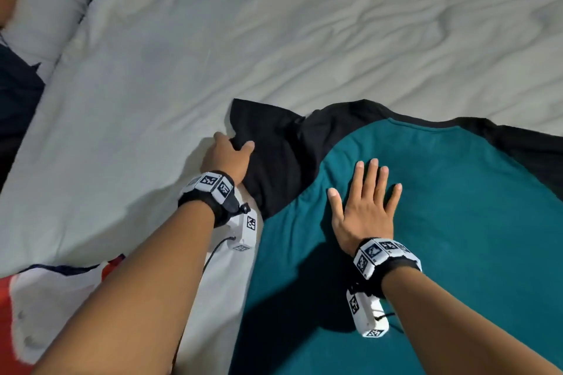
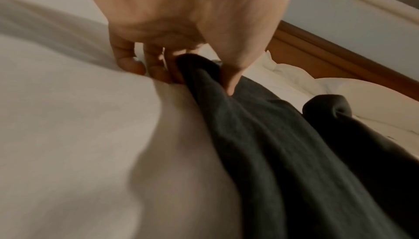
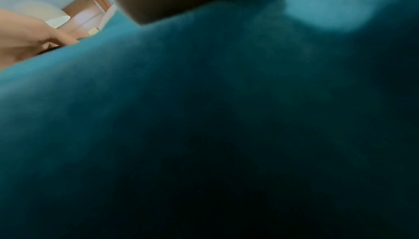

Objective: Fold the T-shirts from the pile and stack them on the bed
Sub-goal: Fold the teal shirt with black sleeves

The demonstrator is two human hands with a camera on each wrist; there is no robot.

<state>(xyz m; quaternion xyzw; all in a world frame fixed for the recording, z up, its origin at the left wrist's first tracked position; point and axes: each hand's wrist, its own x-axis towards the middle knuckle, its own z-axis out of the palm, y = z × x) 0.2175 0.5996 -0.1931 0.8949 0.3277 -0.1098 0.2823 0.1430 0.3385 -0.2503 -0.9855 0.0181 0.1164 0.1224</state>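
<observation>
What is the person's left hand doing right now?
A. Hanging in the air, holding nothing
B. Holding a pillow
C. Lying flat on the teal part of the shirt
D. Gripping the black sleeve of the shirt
D: the left hand has its thumb and fingers curled round the edge of the black sleeve, as the left wrist view also shows, while the right hand lies flat on the teal part of the shirt.

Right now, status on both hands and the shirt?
Left hand grips black sleeve. Right hand flat, pressing teal T-shirt body, spread on bed. Fold not yet made. Nothing in the way.
</observation>
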